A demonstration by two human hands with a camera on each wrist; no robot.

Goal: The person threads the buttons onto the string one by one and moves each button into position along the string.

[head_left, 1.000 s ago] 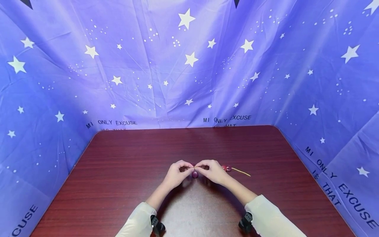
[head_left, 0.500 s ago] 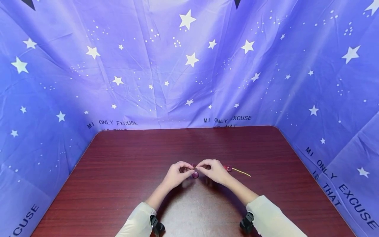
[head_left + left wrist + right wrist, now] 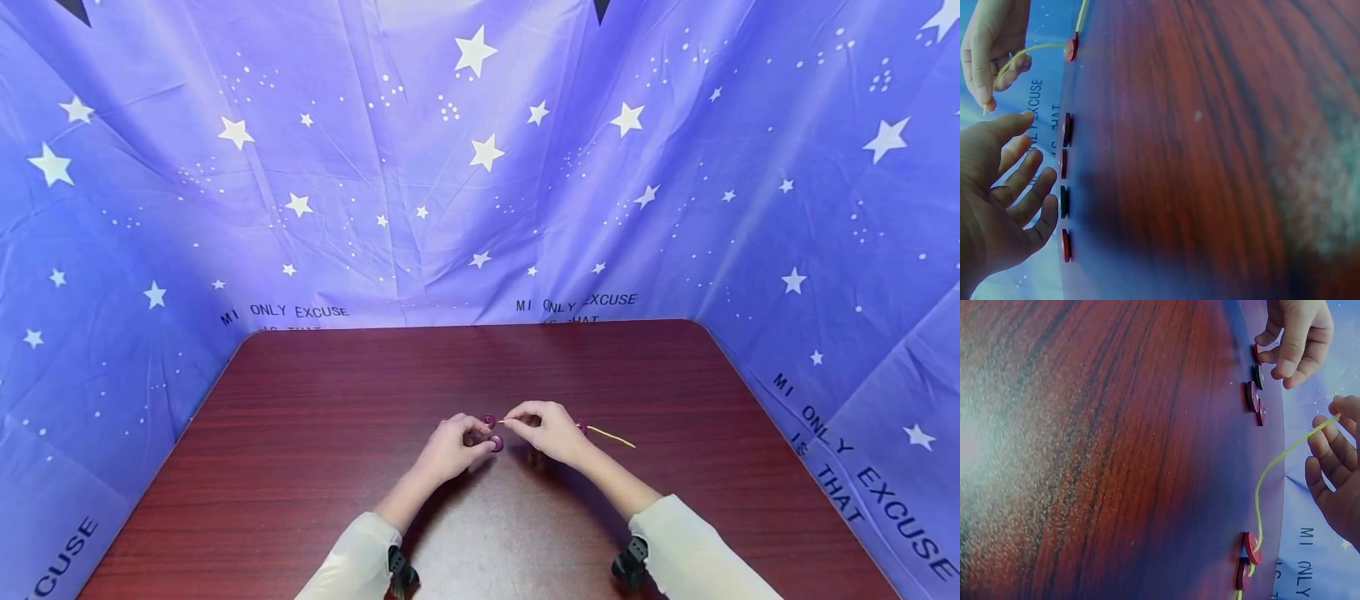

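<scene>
My right hand [image 3: 549,433] pinches the end of a yellow string [image 3: 1279,456] between thumb and forefinger, above the table. From there the string sags down to two red buttons [image 3: 1252,549] threaded on it. My left hand [image 3: 447,450] is empty, its fingers loosely spread in the left wrist view. In the head view its thumb tip overlaps the edge of a purple button [image 3: 497,444]. Another purple button [image 3: 488,421] lies just beyond its fingertips. A dark green button [image 3: 1259,377] and a red button [image 3: 1066,245] are by the left hand too.
The string's tail [image 3: 611,436] trails to the right on the dark red wood-grain table [image 3: 480,367]. Around the table's far side and flanks hangs a purple-blue cloth [image 3: 390,167] with white stars. A black wrist camera [image 3: 402,573] shows at the left sleeve.
The left fingers have let go of the string tip and moved slightly down and left, spreading apart. The right hand keeps its pinch and has shifted slightly right; more string shows at its fingertips.
</scene>
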